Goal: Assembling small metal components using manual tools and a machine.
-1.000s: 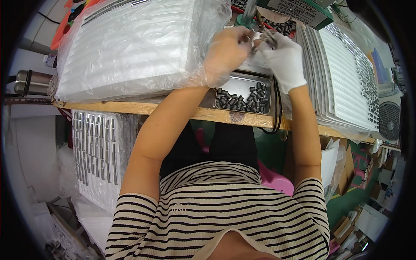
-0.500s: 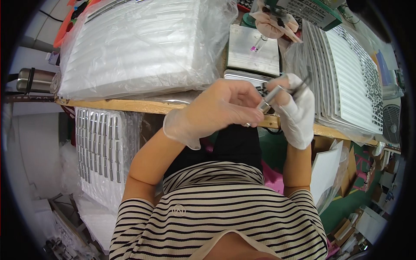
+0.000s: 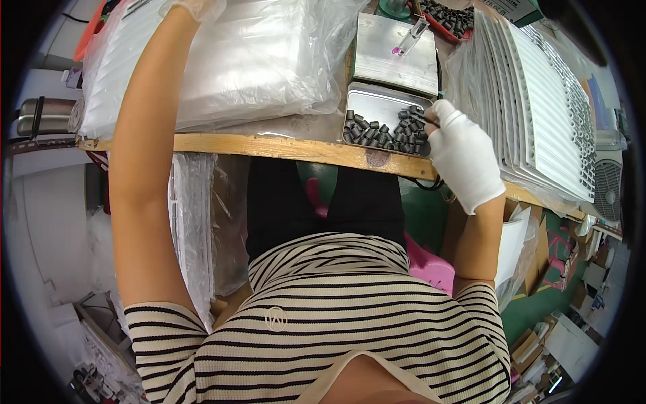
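My left arm reaches far forward over a plastic-wrapped stack of white trays (image 3: 256, 74). My left hand (image 3: 194, 7), in a thin clear glove, is cut off by the top edge, so its fingers and anything in them are hidden. My right hand (image 3: 465, 151), in a white glove with bare fingertips, is at the right side of a shallow metal tray (image 3: 383, 96). Its fingers are closed on a thin dark tool (image 3: 425, 119), apparently tweezers, whose tip points among short black cylinders (image 3: 380, 138) in that tray.
Behind the tray sits a flat metal block (image 3: 387, 64) with a small clear tube (image 3: 412, 37) on it. A red container (image 3: 447, 27) holds more black pieces. White panels (image 3: 518, 101) stand stacked at right. The wooden table edge (image 3: 269, 145) runs across in front.
My hands were together holding a silver tube over the table edge. My left hand has swung far forward and left; my right has lowered to the tray of black cylinders, still with the tool.
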`<state>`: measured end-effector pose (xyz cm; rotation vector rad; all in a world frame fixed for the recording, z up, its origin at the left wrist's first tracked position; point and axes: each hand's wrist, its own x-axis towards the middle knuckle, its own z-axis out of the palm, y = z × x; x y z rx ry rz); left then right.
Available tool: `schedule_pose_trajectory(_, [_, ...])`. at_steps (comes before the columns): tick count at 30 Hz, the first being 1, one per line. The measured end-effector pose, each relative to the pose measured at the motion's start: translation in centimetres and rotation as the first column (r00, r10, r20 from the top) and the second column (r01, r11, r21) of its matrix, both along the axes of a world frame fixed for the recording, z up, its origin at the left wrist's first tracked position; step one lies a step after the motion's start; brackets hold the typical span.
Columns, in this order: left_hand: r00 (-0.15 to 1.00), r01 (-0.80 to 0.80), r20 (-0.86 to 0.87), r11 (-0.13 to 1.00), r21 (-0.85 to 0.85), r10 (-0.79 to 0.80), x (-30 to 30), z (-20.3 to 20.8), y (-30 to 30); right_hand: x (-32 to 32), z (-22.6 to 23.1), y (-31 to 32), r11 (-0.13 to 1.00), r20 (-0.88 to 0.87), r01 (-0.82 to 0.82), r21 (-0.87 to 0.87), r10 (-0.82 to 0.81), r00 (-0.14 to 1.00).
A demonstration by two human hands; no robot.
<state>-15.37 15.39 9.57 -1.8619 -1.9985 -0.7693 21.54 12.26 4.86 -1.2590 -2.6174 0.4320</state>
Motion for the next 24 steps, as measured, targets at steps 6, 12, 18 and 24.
schedule_pose_trajectory(6, [0.982,-0.108,-0.166,0.990,-0.091,0.092,-1.2,-1.6,0.8,0.0,-0.3,-0.5,0.994,0.199,0.082,0.067,-0.094,0.975])
schedule_pose_trajectory(12, [0.997,0.023,0.080,0.999,-0.027,-0.021,4.4,0.3,-2.2,0.0,-1.0,0.1,0.996,0.217,0.092,0.000,-0.090,0.972])
schedule_pose_trajectory(18, [0.523,0.486,0.776,0.871,0.068,-0.352,12.4,-0.9,-10.1,0.2,-1.5,0.7,0.999,0.072,0.019,0.034,-0.021,0.997])
schedule_pose_trajectory(24, [0.487,0.441,0.854,0.896,-0.059,-0.183,16.1,-5.7,-13.3,1.2,1.8,-1.3,0.961,-0.469,-0.002,-0.275,-0.132,0.873])
